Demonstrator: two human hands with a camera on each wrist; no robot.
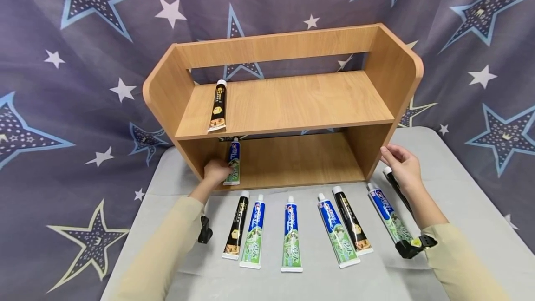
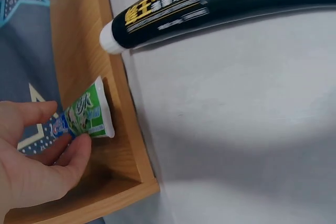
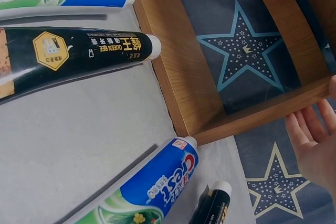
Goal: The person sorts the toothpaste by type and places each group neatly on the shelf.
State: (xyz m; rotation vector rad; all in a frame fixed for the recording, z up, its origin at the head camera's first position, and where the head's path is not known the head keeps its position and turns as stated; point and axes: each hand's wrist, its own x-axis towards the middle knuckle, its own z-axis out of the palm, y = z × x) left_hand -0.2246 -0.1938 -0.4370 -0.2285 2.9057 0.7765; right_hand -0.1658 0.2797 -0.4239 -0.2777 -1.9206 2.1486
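Note:
A small two-tier wooden shelf (image 1: pixel 288 106) stands on the table. On its lower level, at the left end, my left hand (image 1: pixel 217 171) pinches the edge of a blue-green toothpaste tube (image 1: pixel 235 157). In the left wrist view, the thumb and fingers lie on either side of this tube (image 2: pixel 90 114). My right hand (image 1: pixel 404 166) holds the front edge of the right side panel, its fingers (image 3: pixel 302 129) against the outer face. A black toothpaste tube (image 1: pixel 218 106) lies on the upper level at the left.
Several blue-green and black tubes lie before the shelf, among them a black tube (image 1: pixel 237 224), a Crest tube (image 1: pixel 291 236) and another black one (image 1: pixel 353 219). By the right forearm lie a Crest tube (image 1: pixel 388 212) and a partly hidden black tube (image 1: pixel 394 182). A star-patterned curtain (image 1: pixel 83 129) hangs behind.

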